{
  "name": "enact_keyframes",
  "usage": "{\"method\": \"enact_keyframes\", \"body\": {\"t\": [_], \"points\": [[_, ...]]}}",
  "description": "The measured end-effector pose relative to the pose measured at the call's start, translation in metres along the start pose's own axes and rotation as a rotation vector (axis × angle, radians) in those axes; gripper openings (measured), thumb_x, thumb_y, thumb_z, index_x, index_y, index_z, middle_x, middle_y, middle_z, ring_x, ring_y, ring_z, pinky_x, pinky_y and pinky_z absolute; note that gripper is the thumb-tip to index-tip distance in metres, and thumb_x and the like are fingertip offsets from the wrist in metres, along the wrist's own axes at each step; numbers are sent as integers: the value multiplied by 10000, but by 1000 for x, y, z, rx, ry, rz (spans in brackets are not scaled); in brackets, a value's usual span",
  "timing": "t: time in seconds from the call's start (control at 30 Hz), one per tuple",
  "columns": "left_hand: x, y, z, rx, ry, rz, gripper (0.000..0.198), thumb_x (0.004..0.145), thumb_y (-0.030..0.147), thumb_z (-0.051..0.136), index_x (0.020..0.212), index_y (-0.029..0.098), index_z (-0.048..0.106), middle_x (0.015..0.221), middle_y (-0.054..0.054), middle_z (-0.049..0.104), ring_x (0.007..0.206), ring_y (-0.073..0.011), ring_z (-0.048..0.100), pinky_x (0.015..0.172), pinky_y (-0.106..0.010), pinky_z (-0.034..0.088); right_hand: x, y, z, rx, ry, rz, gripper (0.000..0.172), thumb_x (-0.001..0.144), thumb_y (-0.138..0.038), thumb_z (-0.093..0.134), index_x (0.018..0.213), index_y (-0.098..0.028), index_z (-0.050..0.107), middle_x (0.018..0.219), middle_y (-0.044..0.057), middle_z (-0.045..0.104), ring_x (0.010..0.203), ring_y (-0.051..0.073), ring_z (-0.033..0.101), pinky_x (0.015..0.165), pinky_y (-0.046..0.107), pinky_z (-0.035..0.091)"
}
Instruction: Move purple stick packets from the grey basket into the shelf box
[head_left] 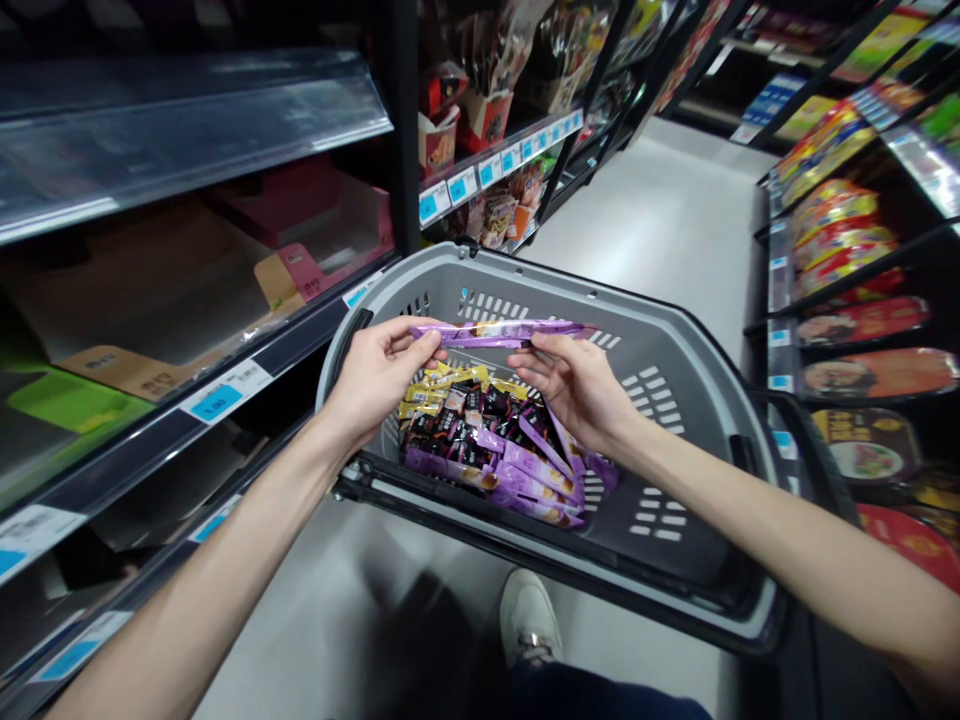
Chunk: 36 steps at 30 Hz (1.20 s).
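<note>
Stretched between my two hands, above a grey shopping basket [720, 430], are long purple snack packets [495, 332]; how many lie stacked there I cannot tell. My left hand [386, 370] pinches their left end between thumb and fingers. Near the other end, my right hand [574, 385] has its thumb and index finger closed on the packets, its other fingers curled below. Inside the basket lies a pile of similar purple packets [532, 480], small black packets [450, 420] and yellow packets [442, 380]. My right wrist and hand cover part of the pile's right side.
Shelves with cardboard display boxes [292, 275] and price tags [225, 392] run along the left, close to the basket. On the right stand racks with red and yellow bags [844, 235] and bowl packs [866, 445]. Pale aisle floor [652, 210] stretches ahead; my shoe [529, 615] shows below.
</note>
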<state>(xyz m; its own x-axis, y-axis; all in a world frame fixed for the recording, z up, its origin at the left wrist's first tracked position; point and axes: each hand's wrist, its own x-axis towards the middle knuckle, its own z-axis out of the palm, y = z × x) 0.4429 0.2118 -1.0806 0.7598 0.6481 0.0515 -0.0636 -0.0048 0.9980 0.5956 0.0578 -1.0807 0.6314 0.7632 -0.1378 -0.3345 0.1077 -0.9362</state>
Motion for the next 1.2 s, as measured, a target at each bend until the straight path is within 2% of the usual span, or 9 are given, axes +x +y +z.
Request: {"method": "enact_keyframes", "body": {"t": [0.53,0.7,0.9,1.2], "points": [[0,0,0,-4,-5,-5,356,777,405,761,1002,133,717,879,-77,728,759,-131,656,695,-215,529,0,0,-1,15,-23,-2,135,749,-294,757,775,-184,681,759,3,704,745,124,699,687,195,577],[0,2,0,9,0,-12,381,755,419,774,1002,134,719,864,-80,728,771,-150,668,697,-233,540,0,0,-1,-5,-7,1,143,742,-304,760,775,-191,677,760,2,701,735,122,693,682,193,573],[-1,3,0,12,-4,-33,376,722,349,802,1028,140,731,873,-87,742,812,-165,685,758,-259,554,2,1,-3,-14,3,-8,153,735,-305,768,772,-198,665,765,-5,693,745,121,693,685,194,572],[-2,2,-1,19,-17,-30,344,744,312,787,1037,138,739,841,-83,746,807,-168,692,741,-252,556,4,2,-4,29,13,3,133,728,-278,764,777,-197,670,767,-12,691,725,112,685,670,185,572]]}}
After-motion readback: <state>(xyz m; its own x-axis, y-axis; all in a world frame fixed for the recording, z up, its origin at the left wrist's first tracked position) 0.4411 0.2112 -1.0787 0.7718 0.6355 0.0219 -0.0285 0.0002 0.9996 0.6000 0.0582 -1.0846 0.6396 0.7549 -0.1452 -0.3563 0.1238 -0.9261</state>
